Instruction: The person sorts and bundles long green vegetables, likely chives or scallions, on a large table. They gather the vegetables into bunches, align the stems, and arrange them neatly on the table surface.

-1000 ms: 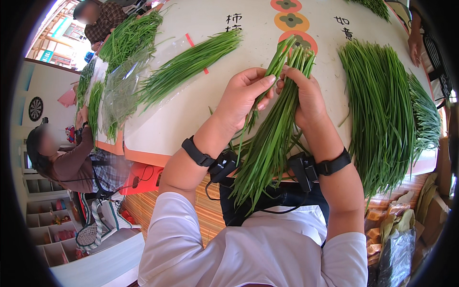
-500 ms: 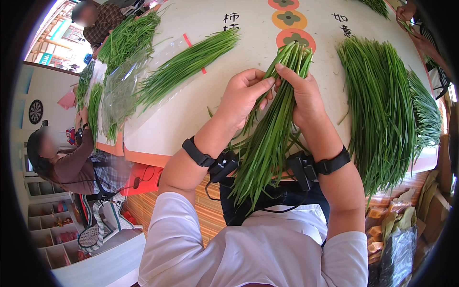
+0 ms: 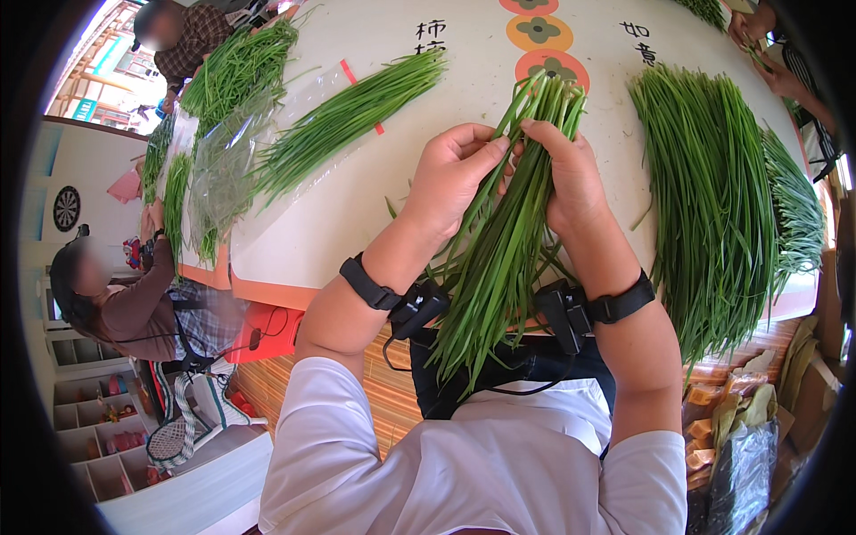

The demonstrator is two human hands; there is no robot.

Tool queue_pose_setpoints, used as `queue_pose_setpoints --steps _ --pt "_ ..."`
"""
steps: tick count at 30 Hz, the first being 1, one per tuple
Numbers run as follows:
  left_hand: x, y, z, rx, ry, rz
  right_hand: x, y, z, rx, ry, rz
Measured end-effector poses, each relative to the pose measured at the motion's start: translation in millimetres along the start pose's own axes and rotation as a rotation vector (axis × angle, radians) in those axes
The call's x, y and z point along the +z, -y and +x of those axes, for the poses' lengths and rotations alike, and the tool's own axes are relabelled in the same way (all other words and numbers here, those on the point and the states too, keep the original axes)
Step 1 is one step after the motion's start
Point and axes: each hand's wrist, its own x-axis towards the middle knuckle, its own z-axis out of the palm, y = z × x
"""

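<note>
A bunch of garlic chives (image 3: 508,241) lies between my hands, pale cut ends pointing away from me and green leaves hanging toward my lap over the table edge. My right hand (image 3: 571,178) is wrapped round its right side just below the cut ends, thumb on top. Thumb and fingers of my left hand (image 3: 456,178) are pinched on several chive stalks at the bunch's left side. Some of the left fingertips are hidden behind the leaves.
A large chive pile (image 3: 709,205) lies on the white table (image 3: 615,152) at right. To the left, more chives (image 3: 357,120) rest on a clear plastic bag (image 3: 234,160). Co-workers sit at the left (image 3: 134,294), far left (image 3: 192,45) and far right (image 3: 794,80).
The left-side stalks at the cut ends have shifted slightly left, apart from the rest. My right thumb has moved a little. Both hands keep their grip.
</note>
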Motion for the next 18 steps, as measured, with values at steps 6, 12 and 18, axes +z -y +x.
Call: queue_pose_setpoints --steps 6,12,18 --pt "1.9 0.8 -0.3 0.027 -0.057 0.015 -1.0 -1.0 1.1 -0.041 -0.024 -0.054" --pt "0.4 -2.8 -0.8 0.024 -0.131 0.026 1.7 -1.7 1.0 -0.062 -0.037 -0.031" --pt "1.0 -4.9 -0.8 0.037 -0.224 -0.003 -4.1 -2.3 3.4 -0.041 -0.016 -0.023"
